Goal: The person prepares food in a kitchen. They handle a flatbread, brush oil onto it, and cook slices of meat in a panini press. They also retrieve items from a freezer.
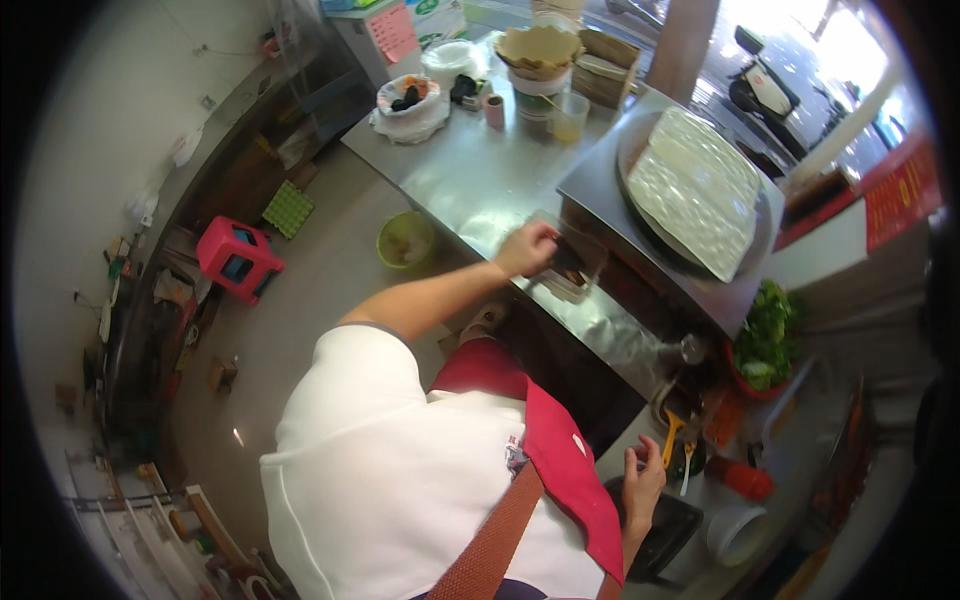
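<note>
My left hand (pixel 529 247) is over the steel counter with its fingers closed at a dark thing, too blurred to name, above a clear plastic container (pixel 574 289). Beyond it, a large sheet of pale dough (pixel 697 187) lies on a round griddle (pixel 624 161) and reaches over its rim. My right hand (pixel 645 476) hangs low at the right, fingers apart and slightly curled, with nothing seen in it. Beside it are a yellow-handled utensil (pixel 672 435), a pale spoon (pixel 687 469) and a red bottle (pixel 739 478).
The steel counter (pixel 450 176) carries a lined bowl (pixel 409 97), a plastic jug (pixel 570 120) and a paper-topped tub (pixel 536 90). Leafy greens (pixel 763 345) stand right of the griddle. A green bin (pixel 405 240) and a pink stool (pixel 236 259) are on the floor.
</note>
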{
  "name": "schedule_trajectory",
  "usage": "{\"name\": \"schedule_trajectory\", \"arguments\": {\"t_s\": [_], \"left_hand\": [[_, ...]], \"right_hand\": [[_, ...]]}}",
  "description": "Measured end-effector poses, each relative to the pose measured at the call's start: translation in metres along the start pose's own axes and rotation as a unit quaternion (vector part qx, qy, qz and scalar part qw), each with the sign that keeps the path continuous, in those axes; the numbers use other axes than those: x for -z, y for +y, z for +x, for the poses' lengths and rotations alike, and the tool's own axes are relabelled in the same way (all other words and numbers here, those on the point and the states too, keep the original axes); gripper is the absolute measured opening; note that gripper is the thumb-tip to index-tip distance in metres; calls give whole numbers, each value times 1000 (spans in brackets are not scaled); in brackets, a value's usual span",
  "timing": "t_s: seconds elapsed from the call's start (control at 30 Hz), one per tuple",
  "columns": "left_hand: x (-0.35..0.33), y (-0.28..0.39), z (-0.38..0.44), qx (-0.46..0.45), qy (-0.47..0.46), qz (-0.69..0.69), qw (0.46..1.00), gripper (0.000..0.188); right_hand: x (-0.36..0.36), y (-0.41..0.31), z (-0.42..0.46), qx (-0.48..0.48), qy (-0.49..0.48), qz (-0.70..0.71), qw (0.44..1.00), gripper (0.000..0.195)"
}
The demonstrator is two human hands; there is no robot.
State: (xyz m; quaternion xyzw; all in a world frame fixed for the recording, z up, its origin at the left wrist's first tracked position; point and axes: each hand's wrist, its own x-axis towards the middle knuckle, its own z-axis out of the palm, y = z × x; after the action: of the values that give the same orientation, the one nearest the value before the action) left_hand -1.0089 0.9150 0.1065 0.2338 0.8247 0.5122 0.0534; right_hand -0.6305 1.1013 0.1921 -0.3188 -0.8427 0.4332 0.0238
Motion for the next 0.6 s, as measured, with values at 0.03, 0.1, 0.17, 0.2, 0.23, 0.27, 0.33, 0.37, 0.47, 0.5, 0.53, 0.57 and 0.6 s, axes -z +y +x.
{"name": "schedule_trajectory", "arguments": {"t_s": [0.03,0.1,0.17,0.2,0.23,0.27,0.33,0.37,0.47,0.5,0.53,0.57,0.6], "left_hand": [[32,-31,19,36,57,42,997,24],[100,-89,58,64,100,147,982,26],[158,-141,100,106,140,243,954,27],[184,-165,124,120,162,277,940,28],[207,-188,145,131,188,300,926,29],[229,-209,168,137,216,319,912,29],[265,-252,210,139,265,358,884,31],[281,-274,230,134,286,379,870,32],[320,-306,269,110,255,441,853,35],[329,-301,271,108,208,471,850,35],[338,-298,280,111,182,475,854,30],[349,-295,291,111,155,480,856,24],[358,-294,303,110,128,481,860,19]], "right_hand": [[-11,-16,19,8,-2,3,1000,29],[-35,-52,47,10,-3,17,1000,29],[-62,-82,72,11,-11,26,1000,29],[-81,-96,83,5,-17,45,999,28],[-101,-109,95,-1,-26,46,999,28],[-122,-119,105,-8,-43,38,998,28],[-158,-141,120,-21,-71,22,997,28],[-173,-158,128,-27,-86,20,996,28],[-211,-208,155,-29,-130,4,991,29],[-220,-223,164,-21,-136,-5,990,29],[-227,-237,174,-9,-144,-14,989,29],[-237,-251,184,2,-153,-19,988,29],[-242,-262,192,5,-155,-19,988,29]]}}
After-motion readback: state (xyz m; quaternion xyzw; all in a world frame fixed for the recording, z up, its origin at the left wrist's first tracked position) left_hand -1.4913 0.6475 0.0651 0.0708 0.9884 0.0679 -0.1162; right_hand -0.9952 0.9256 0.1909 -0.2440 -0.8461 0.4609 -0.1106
